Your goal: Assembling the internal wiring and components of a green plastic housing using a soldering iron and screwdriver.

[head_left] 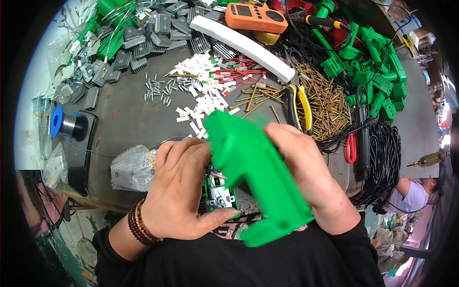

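Observation:
My right hand (pixel 308 174) grips a green plastic power-tool housing half (pixel 267 174) along its right side. It is tilted in front of me and smeared by motion. My left hand (pixel 179 191), wearing a dark bead bracelet, curls round the other housing part (pixel 233 203), green and lying open near the table's front edge. Inside that part sit a white switch block (pixel 220 197) and some thin wires. The shell in my right hand covers much of it. White plastic pieces (pixel 210 103) and small silver screws (pixel 165 90) lie just beyond my hands.
Long brass screws (pixel 325 100) and yellow-black pliers (pixel 306 110) lie right of centre. An orange multimeter (pixel 256 18), white bar (pixel 244 48) and grey finned blocks (pixel 143 38) line the back. Green housings (pixel 377 71) and black cables (pixel 380 158) fill the right; a solder spool (pixel 67 124) stands left.

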`<state>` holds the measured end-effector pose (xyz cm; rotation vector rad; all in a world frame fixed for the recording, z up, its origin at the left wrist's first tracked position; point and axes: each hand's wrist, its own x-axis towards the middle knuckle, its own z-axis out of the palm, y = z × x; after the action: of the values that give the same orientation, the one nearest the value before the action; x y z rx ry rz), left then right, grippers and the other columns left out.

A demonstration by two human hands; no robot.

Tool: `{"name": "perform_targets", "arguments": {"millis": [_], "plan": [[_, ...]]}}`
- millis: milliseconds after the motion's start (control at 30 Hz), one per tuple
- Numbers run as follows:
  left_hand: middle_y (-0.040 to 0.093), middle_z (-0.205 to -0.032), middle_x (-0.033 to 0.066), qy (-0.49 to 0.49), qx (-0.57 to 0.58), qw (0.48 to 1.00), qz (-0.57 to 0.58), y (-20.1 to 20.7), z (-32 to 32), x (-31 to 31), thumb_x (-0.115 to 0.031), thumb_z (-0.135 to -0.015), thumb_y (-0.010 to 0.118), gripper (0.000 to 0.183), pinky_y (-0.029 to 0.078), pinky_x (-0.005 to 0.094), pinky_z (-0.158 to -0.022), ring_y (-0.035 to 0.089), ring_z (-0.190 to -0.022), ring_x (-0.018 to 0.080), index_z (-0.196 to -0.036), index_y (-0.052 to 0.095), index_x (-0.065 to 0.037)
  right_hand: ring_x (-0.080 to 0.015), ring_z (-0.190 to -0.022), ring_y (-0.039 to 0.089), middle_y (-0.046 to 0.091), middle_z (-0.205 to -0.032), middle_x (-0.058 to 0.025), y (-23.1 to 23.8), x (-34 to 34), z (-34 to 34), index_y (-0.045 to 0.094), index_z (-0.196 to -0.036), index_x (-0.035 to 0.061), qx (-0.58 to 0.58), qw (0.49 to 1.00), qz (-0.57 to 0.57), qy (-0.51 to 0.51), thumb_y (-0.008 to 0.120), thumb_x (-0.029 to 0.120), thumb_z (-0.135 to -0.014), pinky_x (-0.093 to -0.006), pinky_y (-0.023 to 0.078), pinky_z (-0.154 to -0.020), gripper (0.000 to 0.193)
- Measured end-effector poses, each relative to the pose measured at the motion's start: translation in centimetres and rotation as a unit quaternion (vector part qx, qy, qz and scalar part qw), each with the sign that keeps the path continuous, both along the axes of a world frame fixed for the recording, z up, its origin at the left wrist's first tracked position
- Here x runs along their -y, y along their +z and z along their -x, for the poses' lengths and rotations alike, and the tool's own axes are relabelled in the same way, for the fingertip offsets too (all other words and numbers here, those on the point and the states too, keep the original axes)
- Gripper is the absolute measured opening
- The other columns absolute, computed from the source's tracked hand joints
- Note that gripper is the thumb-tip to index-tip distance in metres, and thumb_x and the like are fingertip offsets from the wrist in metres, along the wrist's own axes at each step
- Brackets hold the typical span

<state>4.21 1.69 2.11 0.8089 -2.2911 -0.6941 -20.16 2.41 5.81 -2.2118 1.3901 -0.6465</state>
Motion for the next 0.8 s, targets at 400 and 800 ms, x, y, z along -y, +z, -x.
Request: {"name": "perform_targets", "arguments": {"millis": [400, 800], "plan": [[0.063, -0.103, 0.0066, 0.004, 0.035, 0.999, 0.029, -0.2, 0.1, -0.2, -0.050, -0.078, 0.071, 0.058, 0.033, 0.0513, -0.099, 0.055, -0.106, 0.0293, -0.116, 0.068, -0.007, -0.0328, -0.082, 0.063, 0.062, -0.087, -0.0133, -1.1, -0.7, 0.9, 0.054, -0.110, 0.0063, 0.037, 0.999, 0.006, -0.040, 0.071, 0.019, -0.080, -0.0432, 0.051, -0.073, 0.037], [0.065, -0.104, 0.0098, 0.013, 0.061, 0.994, 0.085, -0.7, 0.2, -0.5, -0.049, -0.086, 0.063, 0.054, 0.035, 0.0533, -0.100, 0.055, -0.109, 0.0349, -0.118, 0.067, -0.005, -0.0216, -0.089, 0.058, 0.060, -0.101, -0.0139, -2.5, -2.9, 2.9, 0.048, -0.132, -0.0036, 0.299, 0.949, 0.010, -0.102, 0.064, 0.059, -0.090, -0.0367, 0.050, -0.080, 0.078]]}}
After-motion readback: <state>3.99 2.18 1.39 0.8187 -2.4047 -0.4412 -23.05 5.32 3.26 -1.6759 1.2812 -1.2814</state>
